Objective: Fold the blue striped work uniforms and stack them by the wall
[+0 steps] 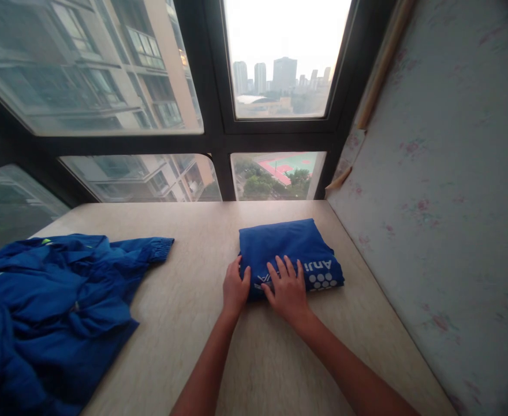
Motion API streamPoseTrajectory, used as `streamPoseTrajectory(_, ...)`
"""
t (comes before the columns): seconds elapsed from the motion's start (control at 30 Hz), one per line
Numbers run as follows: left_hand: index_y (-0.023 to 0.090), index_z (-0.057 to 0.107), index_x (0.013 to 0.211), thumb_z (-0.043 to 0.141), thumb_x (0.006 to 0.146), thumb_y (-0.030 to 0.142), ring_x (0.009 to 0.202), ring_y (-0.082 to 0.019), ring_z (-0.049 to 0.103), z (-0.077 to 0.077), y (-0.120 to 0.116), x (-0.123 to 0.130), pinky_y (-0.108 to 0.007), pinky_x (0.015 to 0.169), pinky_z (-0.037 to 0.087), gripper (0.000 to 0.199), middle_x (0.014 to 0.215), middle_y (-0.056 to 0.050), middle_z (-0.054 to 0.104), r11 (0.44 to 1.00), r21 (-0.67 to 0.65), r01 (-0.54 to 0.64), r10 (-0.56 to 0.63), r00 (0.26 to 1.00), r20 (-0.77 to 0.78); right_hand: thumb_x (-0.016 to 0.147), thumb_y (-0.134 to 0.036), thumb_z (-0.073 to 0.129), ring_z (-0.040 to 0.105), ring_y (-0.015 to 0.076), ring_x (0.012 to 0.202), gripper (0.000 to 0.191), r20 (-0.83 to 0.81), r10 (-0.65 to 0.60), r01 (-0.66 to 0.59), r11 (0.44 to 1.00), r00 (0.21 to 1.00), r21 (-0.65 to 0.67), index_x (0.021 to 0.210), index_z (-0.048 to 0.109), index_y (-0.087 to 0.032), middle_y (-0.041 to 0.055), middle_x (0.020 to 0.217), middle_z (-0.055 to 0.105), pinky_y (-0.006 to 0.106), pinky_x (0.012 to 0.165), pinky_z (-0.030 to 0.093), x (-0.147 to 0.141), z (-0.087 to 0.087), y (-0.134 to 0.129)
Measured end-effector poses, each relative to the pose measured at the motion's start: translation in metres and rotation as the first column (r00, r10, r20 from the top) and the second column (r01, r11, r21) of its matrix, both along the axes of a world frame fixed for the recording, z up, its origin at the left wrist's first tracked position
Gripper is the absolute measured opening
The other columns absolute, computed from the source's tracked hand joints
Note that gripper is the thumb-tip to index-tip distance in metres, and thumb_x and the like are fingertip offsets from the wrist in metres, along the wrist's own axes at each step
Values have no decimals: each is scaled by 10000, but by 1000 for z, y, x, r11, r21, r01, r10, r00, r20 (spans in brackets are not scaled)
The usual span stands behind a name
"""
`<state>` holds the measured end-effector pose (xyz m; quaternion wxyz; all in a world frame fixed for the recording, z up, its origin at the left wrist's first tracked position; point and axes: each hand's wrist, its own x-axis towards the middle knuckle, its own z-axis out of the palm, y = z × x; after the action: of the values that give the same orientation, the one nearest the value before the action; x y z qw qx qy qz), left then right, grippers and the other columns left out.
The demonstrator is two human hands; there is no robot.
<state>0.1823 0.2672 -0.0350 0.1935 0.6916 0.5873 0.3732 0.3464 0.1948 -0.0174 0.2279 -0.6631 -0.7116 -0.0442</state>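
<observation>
A folded blue garment (280, 240) with white lettering and white dots along its near edge lies on the pale sill, right of centre. My left hand (235, 286) touches its left near corner, the thumb and fingers apart at the edge. Spread flat over the lettering on the near part is my right hand (287, 289), palm down with its fingers apart. What lies beneath the right palm is hidden.
A second blue garment (63, 289) lies loose and rumpled on the left of the sill (180, 346). Dark window frames (213, 136) stand behind the sill. On the right rises a wall (436, 173) with floral paper, torn near the window.
</observation>
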Motion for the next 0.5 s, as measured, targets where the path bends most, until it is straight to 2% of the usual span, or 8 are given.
streamPoseTrajectory(0.17,165,601,1185,432,953,359,1031,-245,643,-4,-12,16,-422,918,529,347,1125,-132,662,996,40,79,-80,996,36,943,-497,469,350,366,1400,542,17,-60,60,998,998,8,1404,526,-219,134,1488,473,611,1163,151,34,-16,25)
streamPoseTrajectory(0.3,203,669,995,458,909,229,962,-227,640,-2,-22,15,-405,908,520,229,1005,-85,682,986,45,163,-164,986,18,944,-482,480,381,352,1373,509,10,-82,81,994,997,70,1389,538,-242,120,1443,527,620,1150,164,65,-17,59)
streamPoseTrajectory(0.5,192,677,944,468,863,140,951,-223,629,-1,-23,14,-404,888,516,230,978,-83,679,987,25,156,-157,988,17,945,-477,458,362,336,1374,520,-62,-165,167,985,984,32,1391,518,-216,121,1448,513,610,1143,181,105,-22,109)
